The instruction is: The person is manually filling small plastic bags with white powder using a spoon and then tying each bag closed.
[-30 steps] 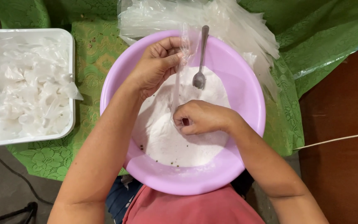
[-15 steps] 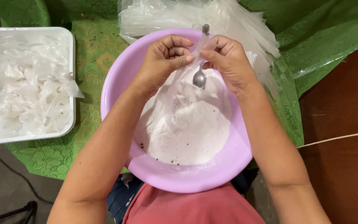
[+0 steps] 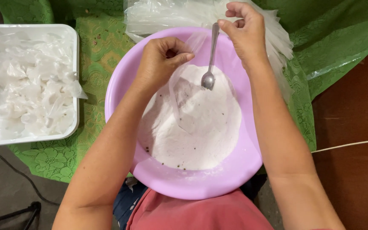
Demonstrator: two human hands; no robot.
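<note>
Head view: left hand (image 3: 160,59) pinches a clear bag (image 3: 192,96) at centre over the lilac basin (image 3: 120,85); right hand (image 3: 243,27) grips the spoon (image 3: 210,64), handle tip hidden; bag edges barely discernible.

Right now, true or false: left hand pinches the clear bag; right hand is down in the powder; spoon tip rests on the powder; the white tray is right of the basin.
1. The left hand pinches the clear bag: true.
2. The right hand is in the powder: false, it is up at the spoon handle's top.
3. The spoon bowl rests on the powder: true.
4. The white tray is right of the purple basin: false, it is left.
</note>
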